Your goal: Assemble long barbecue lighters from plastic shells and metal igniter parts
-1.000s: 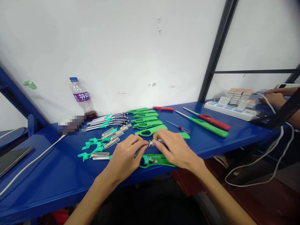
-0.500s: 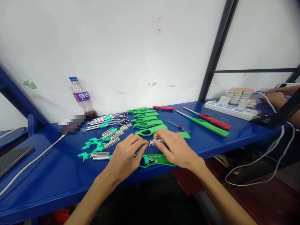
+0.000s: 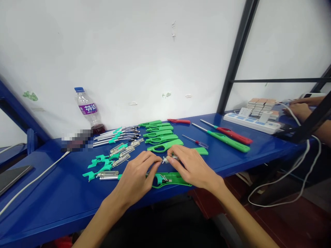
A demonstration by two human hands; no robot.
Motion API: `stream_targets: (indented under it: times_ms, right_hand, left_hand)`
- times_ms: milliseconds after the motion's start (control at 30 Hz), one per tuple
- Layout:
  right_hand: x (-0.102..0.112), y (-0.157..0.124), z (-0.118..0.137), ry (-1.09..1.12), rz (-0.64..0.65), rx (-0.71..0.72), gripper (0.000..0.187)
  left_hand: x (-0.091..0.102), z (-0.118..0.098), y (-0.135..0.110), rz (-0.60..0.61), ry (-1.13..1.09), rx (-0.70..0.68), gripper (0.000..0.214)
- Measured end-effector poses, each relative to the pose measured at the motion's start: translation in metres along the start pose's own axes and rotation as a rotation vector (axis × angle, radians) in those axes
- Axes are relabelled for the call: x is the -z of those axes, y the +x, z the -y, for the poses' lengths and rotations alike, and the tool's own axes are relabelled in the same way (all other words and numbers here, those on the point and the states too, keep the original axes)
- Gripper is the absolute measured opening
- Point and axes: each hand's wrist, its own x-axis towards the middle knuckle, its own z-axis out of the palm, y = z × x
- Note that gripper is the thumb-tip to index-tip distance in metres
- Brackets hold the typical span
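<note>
My right hand [image 3: 192, 168] grips a small clear lighter fuel tank with a white end [image 3: 167, 159], mostly covered by the fingers. At that white end, the thumb and forefinger of my left hand [image 3: 141, 172] are pinched together; whatever lies between them is too small to make out. Beneath both hands lies an open green lighter shell [image 3: 178, 178], with white wire and a teal trigger [image 3: 158, 179] in it. A metal lighter tube [image 3: 108, 177] sticks out to the left, past my left hand. Behind my hands are several green lighter shells [image 3: 161, 138].
Left of the shells lie metal tubes with wires [image 3: 116, 134], clear tanks [image 3: 121, 160] and teal parts [image 3: 104, 166]. A screwdriver [image 3: 198, 142], assembled lighters [image 3: 227, 141] and a power strip [image 3: 250, 122] are rightward. A bottle [image 3: 89, 110] stands at the wall; another person's hand [image 3: 300, 110] shows far right.
The view has shifted slightly, so things on the table sit a little more to the left. Both hands keep nearly the same pose around the fuel tank.
</note>
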Motion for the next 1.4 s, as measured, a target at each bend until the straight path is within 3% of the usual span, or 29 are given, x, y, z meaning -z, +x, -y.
stream_targets:
  times_ms: [233, 967, 1400]
  right_hand:
    - [-0.001, -0.0003, 0.0, -0.008, 0.005, 0.006, 0.012]
    - [-0.002, -0.002, -0.0014, -0.005, 0.011, 0.029, 0.013]
    - [-0.0017, -0.0013, -0.0022, -0.006, 0.025, 0.031, 0.015]
  left_hand:
    - [0.0008, 0.0009, -0.0016, 0.032, 0.022, 0.012, 0.015]
    - [-0.0031, 0.0016, -0.0009, -0.075, 0.094, -0.04, 0.01]
    - [-0.0028, 0.0029, -0.0009, -0.062, 0.084, -0.089, 0.01]
